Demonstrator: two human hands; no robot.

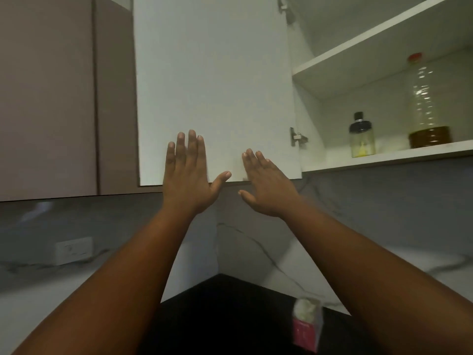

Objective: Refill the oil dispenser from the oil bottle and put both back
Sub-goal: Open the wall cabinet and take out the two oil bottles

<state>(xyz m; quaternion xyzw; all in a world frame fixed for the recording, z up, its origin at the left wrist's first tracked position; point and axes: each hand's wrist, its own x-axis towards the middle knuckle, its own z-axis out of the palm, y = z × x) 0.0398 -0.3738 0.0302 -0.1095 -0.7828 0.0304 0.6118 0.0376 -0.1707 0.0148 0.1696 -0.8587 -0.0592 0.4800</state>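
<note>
A small glass oil dispenser (362, 135) with a black top stands on the lower shelf of the open wall cabinet. To its right stands a tall clear oil bottle (426, 103) with a red cap and dark oil near its base. My left hand (188, 172) lies flat on the lower part of the white cabinet door (212, 80), fingers spread. My right hand (263, 184) is raised beside it near the door's bottom edge, fingers apart, holding nothing.
The lower cabinet shelf (384, 158) and an upper shelf (358, 52) are exposed at right. A closed beige cabinet (51, 98) is at left. A marble backsplash with a socket (73, 249) runs below. A pink box (307, 326) sits on the dark counter (225, 316).
</note>
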